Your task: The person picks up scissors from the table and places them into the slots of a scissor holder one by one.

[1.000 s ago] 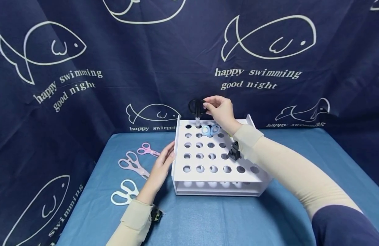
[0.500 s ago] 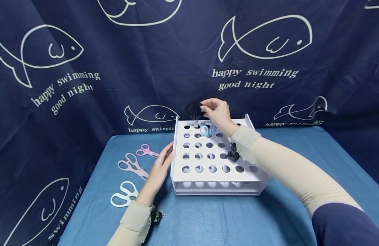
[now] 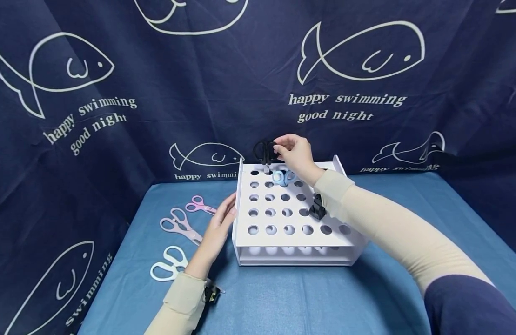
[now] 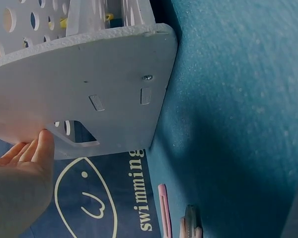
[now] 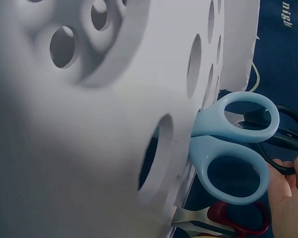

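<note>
My right hand [image 3: 297,153] pinches one handle loop of black scissors [image 3: 265,151] at the rack's back left. Their short visible stretch of blade points down at a back-row hole, the loops standing above it. Light blue scissors [image 5: 233,148] sit handles up in a hole just in front. Beside them, the right wrist view shows red-handled scissors [image 5: 238,218] at the rack too. My left hand [image 3: 217,225] rests with extended fingers against the left side panel of the white holed rack [image 3: 297,239], the fingertips close by the panel's cut-out in the left wrist view.
Left of the rack, pink scissors [image 3: 201,204], pale mauve scissors [image 3: 180,225] and white-handled scissors [image 3: 170,264] lie on the blue tablecloth [image 3: 283,298]. A dark blue fish-print curtain [image 3: 241,93] hangs close behind the rack.
My right hand has lowered the black scissors a little, so less blade shows above the hole. The left hand stays on the side panel. The head view has shifted slightly.
</note>
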A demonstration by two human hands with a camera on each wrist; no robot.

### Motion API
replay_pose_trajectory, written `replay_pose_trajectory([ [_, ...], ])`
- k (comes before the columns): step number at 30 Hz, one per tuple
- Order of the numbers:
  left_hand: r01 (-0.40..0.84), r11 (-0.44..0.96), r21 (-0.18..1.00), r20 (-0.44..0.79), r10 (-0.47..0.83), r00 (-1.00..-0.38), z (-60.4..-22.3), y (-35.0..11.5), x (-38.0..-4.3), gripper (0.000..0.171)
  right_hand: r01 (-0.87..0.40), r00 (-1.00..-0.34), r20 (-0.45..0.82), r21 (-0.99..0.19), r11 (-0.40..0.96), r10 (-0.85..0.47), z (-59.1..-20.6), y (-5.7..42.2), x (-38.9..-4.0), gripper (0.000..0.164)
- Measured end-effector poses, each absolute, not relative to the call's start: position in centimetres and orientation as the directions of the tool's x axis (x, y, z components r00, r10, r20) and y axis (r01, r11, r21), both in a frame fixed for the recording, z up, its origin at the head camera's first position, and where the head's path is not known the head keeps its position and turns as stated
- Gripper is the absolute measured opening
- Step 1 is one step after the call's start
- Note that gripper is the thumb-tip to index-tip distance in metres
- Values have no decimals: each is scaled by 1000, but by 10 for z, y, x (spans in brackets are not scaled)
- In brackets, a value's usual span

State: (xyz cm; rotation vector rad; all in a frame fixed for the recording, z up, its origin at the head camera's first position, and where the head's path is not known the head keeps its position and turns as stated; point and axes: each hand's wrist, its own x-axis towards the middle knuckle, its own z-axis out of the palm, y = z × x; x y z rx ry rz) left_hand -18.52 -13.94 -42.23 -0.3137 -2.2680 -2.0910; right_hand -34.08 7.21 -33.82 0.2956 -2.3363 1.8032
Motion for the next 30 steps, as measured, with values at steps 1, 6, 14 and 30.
replay_pose_trajectory([
  [1,173,70,982,164,119,-979,-422,-139,-185,48,-261,-965,258,-933,249,-48,-338,72,-341,13],
  [6,168,82,982,158,118,-980,-421,-139,-186,48,-253,-967,249,-925,283,-51,-338,71,-341,12],
  [14,162,74,984,153,116,-981,-419,-139,-184,49,-217,-976,208,-912,349,-64,-337,68,-339,4],
  [30,155,77,985,146,118,-982,-421,-140,-185,49,-125,-991,100,-937,325,-91,-342,68,-341,4],
])
